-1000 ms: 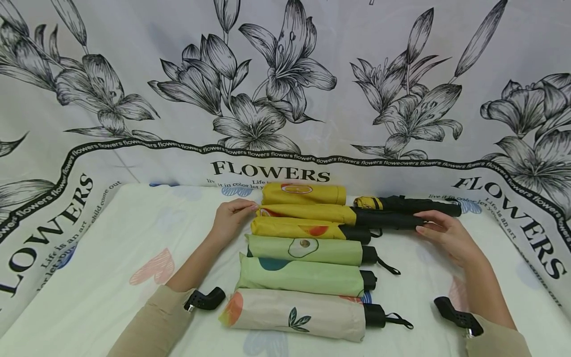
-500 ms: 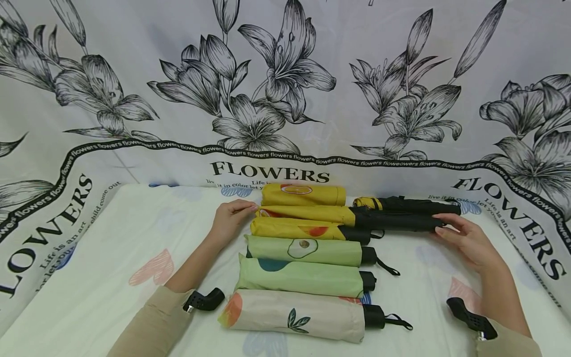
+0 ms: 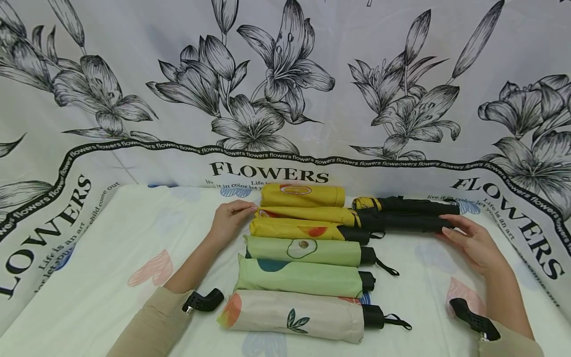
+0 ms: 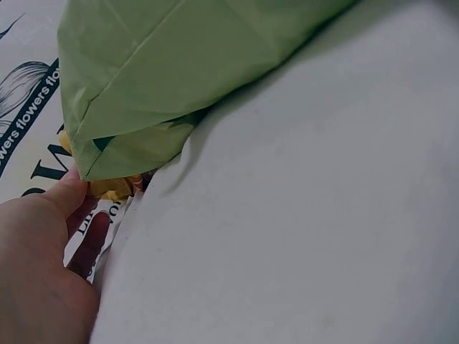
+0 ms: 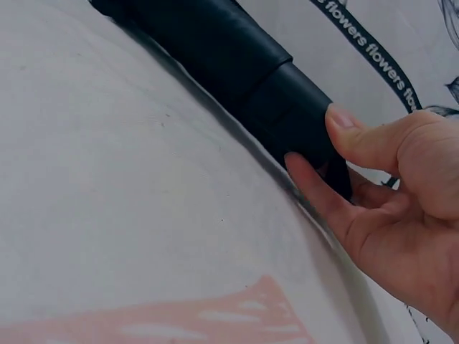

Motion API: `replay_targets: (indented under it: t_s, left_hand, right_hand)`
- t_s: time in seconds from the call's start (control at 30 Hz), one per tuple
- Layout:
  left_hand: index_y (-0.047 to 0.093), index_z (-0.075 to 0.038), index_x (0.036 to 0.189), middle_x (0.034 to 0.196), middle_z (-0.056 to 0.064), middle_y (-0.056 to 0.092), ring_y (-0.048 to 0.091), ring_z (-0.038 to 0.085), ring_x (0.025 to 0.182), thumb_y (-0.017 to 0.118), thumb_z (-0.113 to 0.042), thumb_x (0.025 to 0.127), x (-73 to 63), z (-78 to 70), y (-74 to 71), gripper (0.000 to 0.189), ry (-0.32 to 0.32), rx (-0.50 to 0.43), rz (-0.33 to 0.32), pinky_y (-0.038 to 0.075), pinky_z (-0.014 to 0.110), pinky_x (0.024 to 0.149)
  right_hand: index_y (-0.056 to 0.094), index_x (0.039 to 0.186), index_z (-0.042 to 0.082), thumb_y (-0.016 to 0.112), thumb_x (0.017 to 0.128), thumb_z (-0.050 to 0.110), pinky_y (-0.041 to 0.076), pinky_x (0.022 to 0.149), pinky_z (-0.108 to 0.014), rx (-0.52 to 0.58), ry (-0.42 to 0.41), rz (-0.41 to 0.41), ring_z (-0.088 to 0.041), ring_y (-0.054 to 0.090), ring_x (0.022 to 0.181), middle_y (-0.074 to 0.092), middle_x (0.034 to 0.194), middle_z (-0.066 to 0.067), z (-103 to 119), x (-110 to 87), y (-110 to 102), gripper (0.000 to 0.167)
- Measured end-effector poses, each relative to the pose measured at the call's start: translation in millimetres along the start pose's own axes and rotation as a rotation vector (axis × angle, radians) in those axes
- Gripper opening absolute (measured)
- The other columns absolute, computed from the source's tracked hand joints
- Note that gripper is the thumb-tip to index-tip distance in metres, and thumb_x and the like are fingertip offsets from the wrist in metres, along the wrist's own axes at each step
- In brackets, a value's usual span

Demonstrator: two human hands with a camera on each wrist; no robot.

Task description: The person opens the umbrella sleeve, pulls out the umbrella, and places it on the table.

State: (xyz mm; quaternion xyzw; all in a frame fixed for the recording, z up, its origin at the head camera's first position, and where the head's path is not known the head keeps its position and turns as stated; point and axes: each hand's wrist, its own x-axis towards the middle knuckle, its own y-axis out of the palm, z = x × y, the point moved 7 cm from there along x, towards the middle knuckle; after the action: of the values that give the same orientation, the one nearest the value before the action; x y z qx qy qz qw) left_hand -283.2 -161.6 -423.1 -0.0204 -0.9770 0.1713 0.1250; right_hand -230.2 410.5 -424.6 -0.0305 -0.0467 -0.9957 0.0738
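My left hand point(image 3: 229, 223) pinches the left end of a long yellow umbrella cover point(image 3: 312, 214). From the cover's right end sticks a black folded umbrella point(image 3: 410, 222), a strip of yellow and black showing at the cover's mouth. My right hand point(image 3: 473, 243) grips the umbrella's far right end between thumb and fingers. In the right wrist view the thumb and a finger lie on opposite sides of the black handle end point(image 5: 294, 115). In the left wrist view a green cover point(image 4: 179, 64) hides most of the yellow cover point(image 4: 111, 190) by my fingers.
Behind lie a flat yellow cover point(image 3: 312, 197) and a bare black and yellow folded umbrella point(image 3: 419, 205). Nearer me are covered umbrellas in a column: yellow point(image 3: 294, 229), green with avocado point(image 3: 267, 248), green point(image 3: 303, 278), beige point(image 3: 321, 317). A flower-printed cloth point(image 3: 267, 99) hangs behind.
My right hand has moved right, drawing the black umbrella further out of the yellow cover. My left hand has stayed at the cover's left end.
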Motion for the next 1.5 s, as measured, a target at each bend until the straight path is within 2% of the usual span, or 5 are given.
replay_targets:
  t_s: [0.17,0.53,0.67,0.83,1.5]
  left_hand:
    - [0.08,0.007,0.107,0.11,0.023,0.077,0.064,-0.002,0.094,0.073,-0.005,0.099,-0.7,-0.6,0.8,0.016,0.0,0.007,0.001,0.049,0.012,0.085]
    - [0.08,0.007,0.108,0.112,0.023,0.077,0.063,-0.003,0.096,0.072,-0.006,0.1,0.0,-0.5,0.4,0.017,-0.014,0.012,0.006,0.048,0.012,0.087]
    - [0.08,0.006,0.109,0.113,0.022,0.077,0.063,-0.002,0.097,0.072,-0.007,0.101,0.1,0.1,0.1,0.017,-0.02,0.017,0.007,0.048,0.012,0.087]
    - [0.08,0.006,0.109,0.112,0.023,0.077,0.063,-0.003,0.097,0.072,-0.006,0.1,-0.1,0.1,0.1,0.017,-0.018,0.008,0.004,0.048,0.012,0.087]
    - [0.08,0.008,0.107,0.111,0.025,0.076,0.064,-0.004,0.094,0.072,-0.004,0.099,0.3,1.8,0.3,0.016,0.006,-0.025,0.009,0.049,0.012,0.086]
  right_hand:
    - [0.073,0.124,0.016,0.052,0.102,-0.017,0.059,0.084,-0.019,-0.057,0.01,0.03,-0.002,0.071,0.102,0.062,0.121,0.013,-0.6,-1.2,0.0,0.045]
    - [0.066,0.134,0.01,0.074,0.101,0.018,0.05,0.074,-0.019,-0.844,0.025,-0.088,0.011,0.049,0.103,0.051,0.117,0.031,16.7,1.1,9.1,0.034]
    - [0.063,0.134,0.0,0.077,0.099,0.02,0.046,0.099,-0.023,-0.89,0.021,-0.069,0.0,0.045,0.128,0.057,0.132,0.016,20.3,9.2,27.7,0.043]
    - [0.051,0.148,0.001,0.076,0.1,0.03,0.031,0.107,-0.078,-0.877,0.144,-0.001,-0.059,0.029,0.145,0.036,0.159,-0.033,11.8,16.3,44.7,0.061]
    - [0.058,0.143,0.002,0.077,0.099,0.02,0.026,0.109,-0.081,-0.951,0.104,0.008,-0.062,0.032,0.142,0.04,0.154,-0.039,13.2,19.5,51.6,0.051]
